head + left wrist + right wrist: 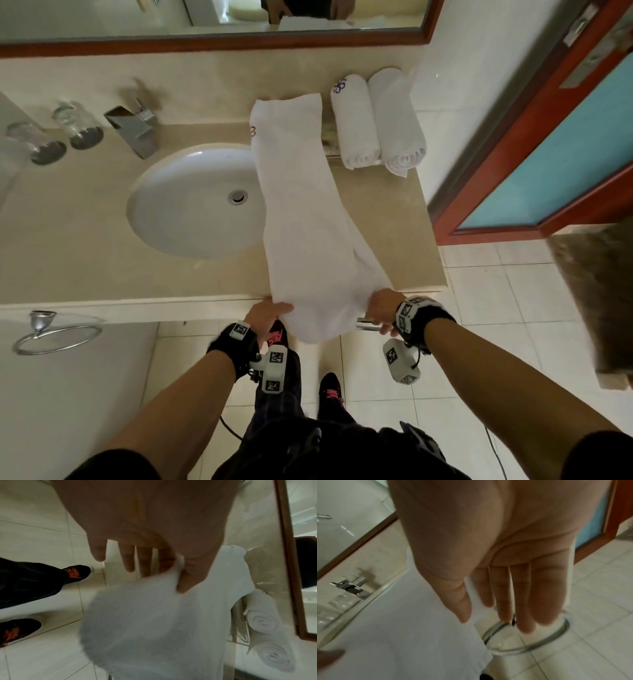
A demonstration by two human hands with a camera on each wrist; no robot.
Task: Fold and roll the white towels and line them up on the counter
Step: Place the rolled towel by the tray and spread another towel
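Both hands, left hand [265,313] and right hand [383,307], pinch the folded towel's [301,205] near corners, fingertips hidden beneath.

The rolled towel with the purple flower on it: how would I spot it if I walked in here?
Start at the round sink and look along the counter to its far right corner by the wall. Two rolled white towels lie there side by side. Yours is the rolled towel with the flower, left of the plain rolled towel and right of the long unrolled towel.

Rolled towels [376,120] probably crowding right.
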